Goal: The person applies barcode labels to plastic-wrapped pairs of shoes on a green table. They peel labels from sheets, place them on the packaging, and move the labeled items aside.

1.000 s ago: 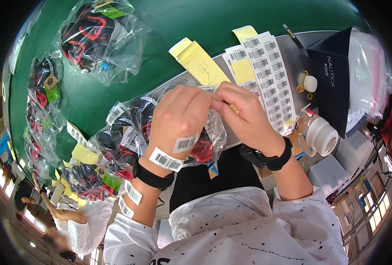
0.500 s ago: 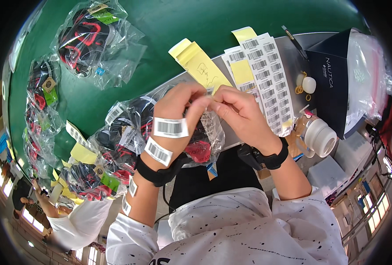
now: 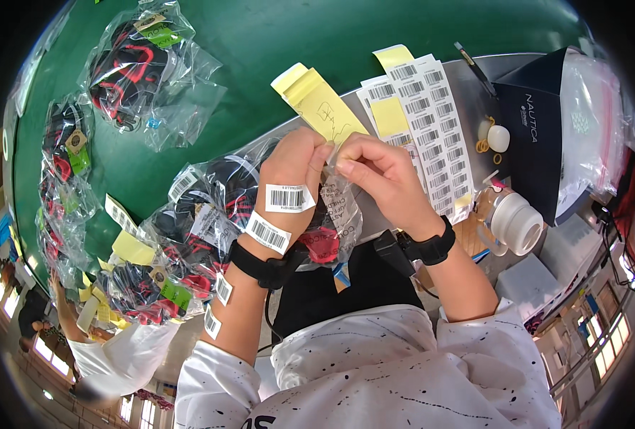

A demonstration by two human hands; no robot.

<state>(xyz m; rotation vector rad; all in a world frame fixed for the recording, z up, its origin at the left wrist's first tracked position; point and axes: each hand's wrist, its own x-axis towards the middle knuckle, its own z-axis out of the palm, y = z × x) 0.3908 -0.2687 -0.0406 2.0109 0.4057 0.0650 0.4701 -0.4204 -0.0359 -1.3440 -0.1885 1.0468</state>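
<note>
My left hand [image 3: 289,182] and my right hand [image 3: 382,175] are close together, thumbs and fingertips pinched on the upper edge of a clear plastic bag [image 3: 342,207]. Black and red goods show through the bag, which hangs under my hands and is partly hidden by the left one. White barcode stickers [image 3: 289,199] cling to the back of my left hand, the wrist and the forearm. Right beyond my fingertips lies a yellow paper strip [image 3: 316,99] with handwriting. Sheets of barcode labels [image 3: 432,121] lie beside my right hand.
Bagged black and red goods [image 3: 135,71] lie on the green table [image 3: 282,32], with more piled by my left arm. At right are a pen [image 3: 475,68], rubber bands [image 3: 483,146], a lidded bottle [image 3: 515,223] and a dark box [image 3: 532,136]. Another person [image 3: 121,357] is at lower left.
My fingertips have drawn slightly apart, and my left hand has turned a little more upright. The bag remains beneath my hands.
</note>
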